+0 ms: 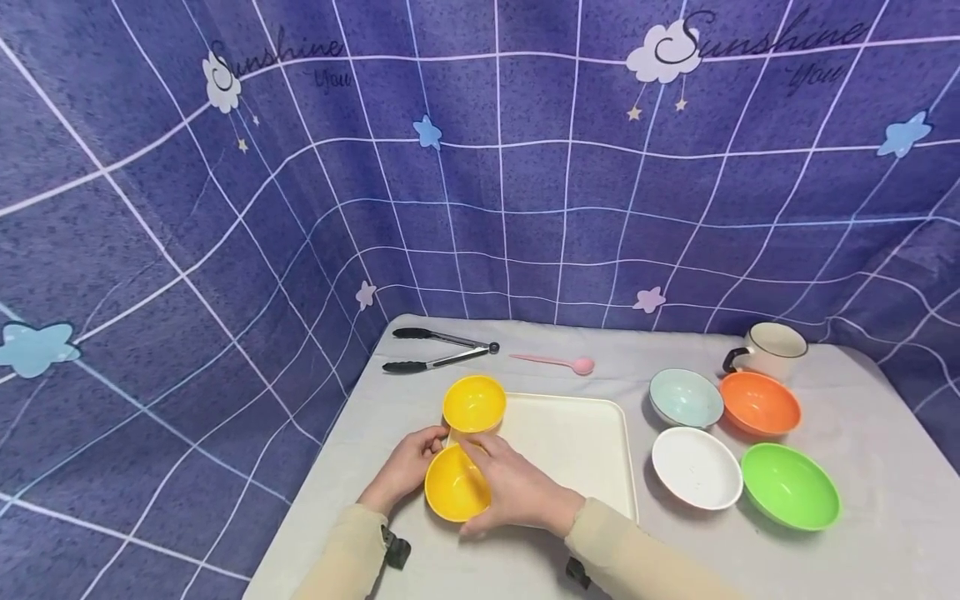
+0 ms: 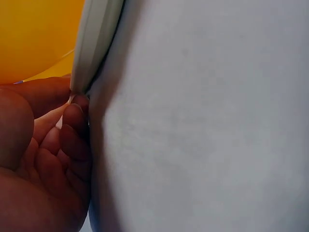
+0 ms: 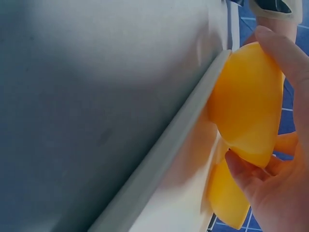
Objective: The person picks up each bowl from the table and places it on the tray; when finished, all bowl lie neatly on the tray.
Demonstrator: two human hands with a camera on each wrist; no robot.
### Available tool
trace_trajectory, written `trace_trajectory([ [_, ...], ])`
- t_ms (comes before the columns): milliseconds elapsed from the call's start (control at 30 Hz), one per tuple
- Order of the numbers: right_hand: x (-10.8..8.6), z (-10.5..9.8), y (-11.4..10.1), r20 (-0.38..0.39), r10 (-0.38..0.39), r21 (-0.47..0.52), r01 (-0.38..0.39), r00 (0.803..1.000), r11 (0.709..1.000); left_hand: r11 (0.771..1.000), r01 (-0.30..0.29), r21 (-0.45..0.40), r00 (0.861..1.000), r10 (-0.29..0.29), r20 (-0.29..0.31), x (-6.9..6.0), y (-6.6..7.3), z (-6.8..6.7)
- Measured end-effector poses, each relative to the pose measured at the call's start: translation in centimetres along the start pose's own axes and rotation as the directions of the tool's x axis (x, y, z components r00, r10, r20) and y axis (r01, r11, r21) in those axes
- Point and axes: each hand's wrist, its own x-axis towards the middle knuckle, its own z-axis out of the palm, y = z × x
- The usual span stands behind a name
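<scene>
A near yellow bowl (image 1: 453,483) is gripped by my right hand (image 1: 517,483), whose fingers and thumb spread across its rim. It sits over the front left part of a white tray (image 1: 570,450); in the right wrist view the bowl (image 3: 248,106) leans close to the tray rim (image 3: 159,150). Behind it a second yellow bowl (image 1: 475,404) stands at the tray's back left corner. My left hand (image 1: 408,465) is at the tray's left side. In the left wrist view its fingers (image 2: 75,121) pinch the tray's edge (image 2: 96,43), beside yellow bowl plastic.
Black-tipped tongs (image 1: 442,350) and a pink spoon (image 1: 555,362) lie behind the tray. To its right stand a pale blue bowl (image 1: 686,398), an orange bowl (image 1: 761,404), a white bowl (image 1: 696,468), a green bowl (image 1: 791,486) and a cream mug (image 1: 776,350). A blue curtain (image 1: 525,183) hangs behind.
</scene>
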Motion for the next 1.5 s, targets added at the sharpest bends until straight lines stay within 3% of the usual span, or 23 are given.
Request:
trace_trajectory([
  [200, -0.3, -0.3, 0.1, -0.012, -0.018, -0.007, 0.018, 1.000, 1.000, 1.000, 0.020, -0.024, 1.000, -0.020, -0.002, 0.2, -0.2, -0.1],
  [367, -1.4, -1.3, 0.2, -0.016, 0.012, -0.008, -0.012, 1.000, 1.000, 0.999, 0.032, -0.037, 0.999, -0.032, 0.001, 0.3, -0.2, 0.1],
  [500, -3.6, -2.9, 0.7, -0.052, 0.029, -0.032, -0.030, 0.998, 0.999, 0.998, 0.039, -0.040, 0.999, -0.038, 0.008, 0.4, -0.2, 0.1],
  [700, -8.4, -6.0, 3.0, -0.181, 0.050, -0.080, -0.065, 0.982, 0.995, 0.999, 0.029, -0.039, 1.000, -0.029, -0.001, 0.3, -0.3, -0.1],
  [900, -14.2, -10.2, 5.6, -0.327, 0.090, -0.125, -0.138, 0.941, 0.983, 0.998, 0.038, -0.050, 0.999, -0.038, -0.004, 0.1, -0.4, -0.3],
  [1133, -22.0, -13.8, 9.5, -0.469, 0.172, -0.181, -0.285, 0.866, 0.941, 0.998, 0.041, -0.045, 0.999, -0.041, -0.006, 0.2, -0.3, 0.0],
  [1367, -28.9, -14.8, 13.1, -0.542, 0.323, -0.127, -0.455, 0.776, 0.881, 0.999, 0.039, -0.037, 0.999, -0.039, -0.002, 0.1, 0.1, 0.0],
  [1500, -30.7, -14.4, 14.4, -0.562, 0.351, -0.116, -0.491, 0.749, 0.863, 0.998, 0.053, -0.042, 0.999, -0.052, 0.007, 0.1, 0.0, 0.0],
])
